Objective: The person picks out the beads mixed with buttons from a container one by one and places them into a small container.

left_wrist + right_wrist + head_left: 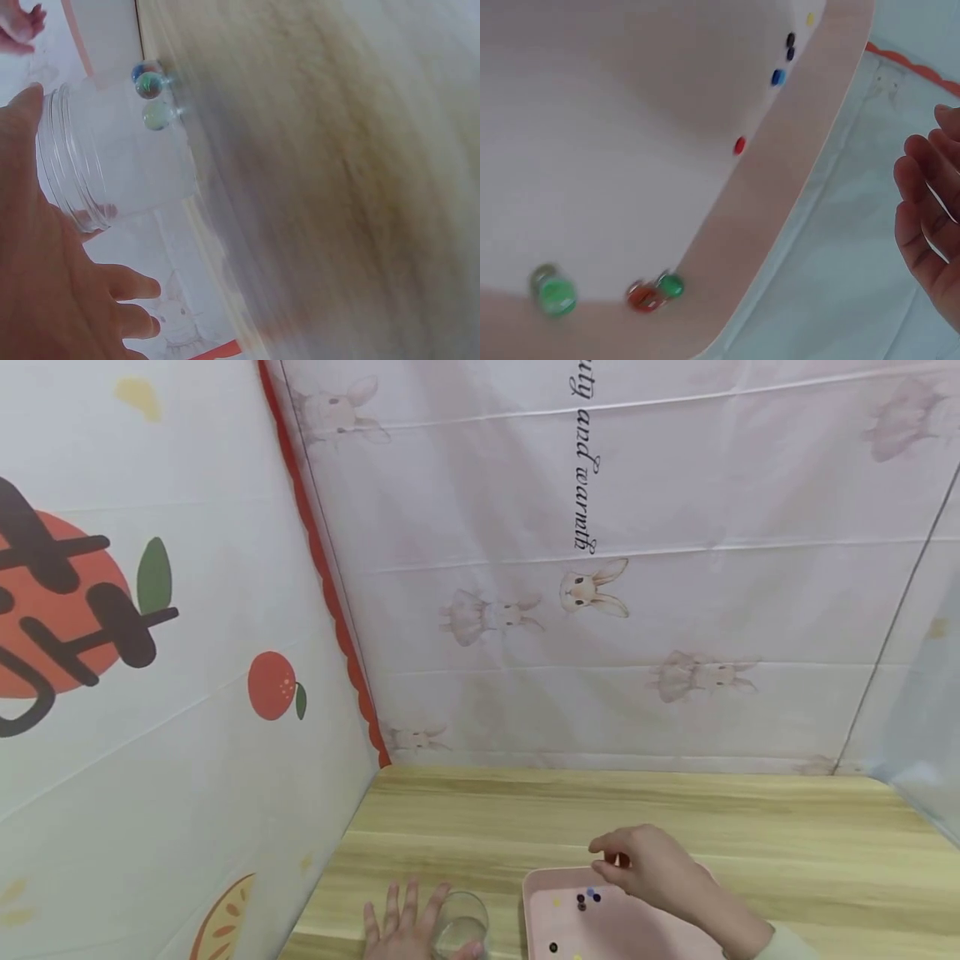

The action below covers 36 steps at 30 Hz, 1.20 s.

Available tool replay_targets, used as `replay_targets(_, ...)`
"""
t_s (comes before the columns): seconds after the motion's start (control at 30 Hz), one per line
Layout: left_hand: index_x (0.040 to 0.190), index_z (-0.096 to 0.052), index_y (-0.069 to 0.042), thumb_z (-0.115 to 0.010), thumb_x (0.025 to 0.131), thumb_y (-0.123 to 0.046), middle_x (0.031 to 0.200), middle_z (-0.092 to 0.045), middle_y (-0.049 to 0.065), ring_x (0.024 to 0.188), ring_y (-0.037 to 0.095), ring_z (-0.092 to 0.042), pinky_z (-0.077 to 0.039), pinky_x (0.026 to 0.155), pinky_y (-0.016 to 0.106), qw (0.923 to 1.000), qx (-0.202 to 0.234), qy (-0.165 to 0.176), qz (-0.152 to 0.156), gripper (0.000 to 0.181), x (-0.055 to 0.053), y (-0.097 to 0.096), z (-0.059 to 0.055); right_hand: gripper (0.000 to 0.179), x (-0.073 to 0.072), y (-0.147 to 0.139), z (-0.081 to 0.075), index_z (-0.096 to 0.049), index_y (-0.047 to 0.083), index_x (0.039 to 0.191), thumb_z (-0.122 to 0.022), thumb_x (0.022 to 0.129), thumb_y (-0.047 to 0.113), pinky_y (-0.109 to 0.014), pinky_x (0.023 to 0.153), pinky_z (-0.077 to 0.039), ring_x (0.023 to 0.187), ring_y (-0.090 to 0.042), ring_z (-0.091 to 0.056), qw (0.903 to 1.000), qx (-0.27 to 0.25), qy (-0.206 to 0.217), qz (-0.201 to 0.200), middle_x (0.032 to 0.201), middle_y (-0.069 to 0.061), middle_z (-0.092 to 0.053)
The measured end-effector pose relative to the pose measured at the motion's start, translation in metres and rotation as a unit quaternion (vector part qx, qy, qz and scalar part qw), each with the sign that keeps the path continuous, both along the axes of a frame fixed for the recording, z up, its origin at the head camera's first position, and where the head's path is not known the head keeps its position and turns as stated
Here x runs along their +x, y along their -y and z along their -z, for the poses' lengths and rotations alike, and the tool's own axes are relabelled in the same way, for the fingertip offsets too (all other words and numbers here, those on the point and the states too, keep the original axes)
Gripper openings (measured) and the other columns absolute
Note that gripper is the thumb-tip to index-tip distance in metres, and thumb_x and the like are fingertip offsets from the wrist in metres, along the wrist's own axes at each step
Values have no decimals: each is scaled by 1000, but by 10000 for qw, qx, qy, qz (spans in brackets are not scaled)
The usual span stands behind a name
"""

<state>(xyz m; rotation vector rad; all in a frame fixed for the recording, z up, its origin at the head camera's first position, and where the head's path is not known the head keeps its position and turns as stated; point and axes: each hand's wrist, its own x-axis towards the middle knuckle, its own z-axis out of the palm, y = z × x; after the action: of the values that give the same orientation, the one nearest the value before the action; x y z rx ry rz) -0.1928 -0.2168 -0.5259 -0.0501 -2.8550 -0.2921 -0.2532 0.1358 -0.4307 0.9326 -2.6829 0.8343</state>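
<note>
A clear jar [461, 922] stands on the table by my left hand [405, 937], whose thumb and index finger hold it near the rim while the other fingers stretch out. Seen from the left wrist, the jar [124, 150] has a threaded mouth and a few glass marbles [157, 115] at its bottom. My right hand [652, 870] hovers over the far edge of a pink tray [547, 878], fingers loosely bent; nothing shows between thumb and fingers. Inside the tray lie glass marbles [557, 295] and several small coloured pieces, including a red one [739, 145] and a blue one [778, 77].
Jar and tray stand on a wood-grain table [465, 810], the tray to the jar's right. A fruit-printed sheet [187, 735] hangs along the left side, and a rabbit-printed curtain [540, 710] closes off the back.
</note>
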Motion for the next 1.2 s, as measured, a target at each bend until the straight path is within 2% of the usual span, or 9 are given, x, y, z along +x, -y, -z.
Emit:
replay_targets(0.13, 142, -53, -29, -45, 67, -96, 148, -48, 24, 139, 51, -37, -14, 111, 74, 10000, 38, 37, 8, 100, 0, 1, -1, 13, 3, -18, 4, -75, 14, 100, -74, 88, 18, -18, 55, -46, 62, 8, -52, 9997, 68, -120, 217, 74, 21, -63)
replay_targets(0.4, 143, -52, -29, -47, 70, -93, 148, -47, 24, 139, 51, -36, -13, 111, 74, 9999, 75, -67, 43, 96, 0, -1, -2, 14, 6, -55, 15, -76, 19, 95, -79, 82, 16, -18, 54, -44, 66, 10, -47, 9915, 540, -969, 684, 77, 23, -61)
replay_targets(0.5, 142, -52, -29, -47, 70, -93, 148, -47, 24, 140, 51, -36, -13, 111, 74, 10000, 79, -4, 44, 97, 0, -1, -2, 18, 7, -66, 23, -75, 20, 90, -84, 75, 15, -20, 54, -46, 67, 6, -50, 9826, 600, -1589, 745, 79, 19, -63)
replay_targets(0.6, 142, -52, -30, -46, 70, -93, 148, -47, 23, 140, 50, -35, -13, 112, 73, 10000, 77, 26, 39, 97, 0, 0, -2, 25, 7, -76, 30, -74, 21, 85, -89, 67, 13, -22, 58, -51, 72, -1, -57, 9686, 541, -2300, 771, 82, 15, -66)
replay_targets(0.7, 142, -52, -29, -46, 70, -94, 148, -47, 23, 140, 50, -36, -13, 112, 73, 10000, 56, -7, 24, 97, 0, 1, -1, 28, 6, -84, 35, -73, 21, 82, -90, 61, 12, -26, 63, -54, 78, -7, -60, 9597, 542, -2655, 742, 84, 12, -68)
replay_targets(0.93, 143, -52, -29, -46, 70, -93, 149, -47, 22, 140, 49, -36, -13, 112, 72, 9999, -3, -103, 34, 97, 1, 1, 0, 28, 6, -95, 41, -74, 21, 81, -92, 60, 15, -29, 63, -53, 79, -8, -59, 9597, 565, -2626, 820, 81, 14, -69)
replay_targets(1.07, 143, -52, -29, -47, 71, -93, 149, -46, 23, 141, 49, -36, -13, 112, 73, 9999, 27, -103, 47, 97, 2, 1, -1, 25, 8, -97, 41, -76, 19, 83, -91, 63, 16, -26, 61, -51, 78, -5, -58, 9685, 582, -2216, 981, 80, 16, -69)
replay_targets(1.2, 143, -52, -29, -47, 71, -92, 150, -46, 23, 141, 50, -36, -12, 112, 73, 9999, 30, -98, 43, 96, 2, 1, -1, 20, 10, -98, 43, -78, 19, 86, -89, 69, 19, -25, 62, -48, 77, -1, -54, 9738, 828, -1705, 1259, 78, 20, -67)
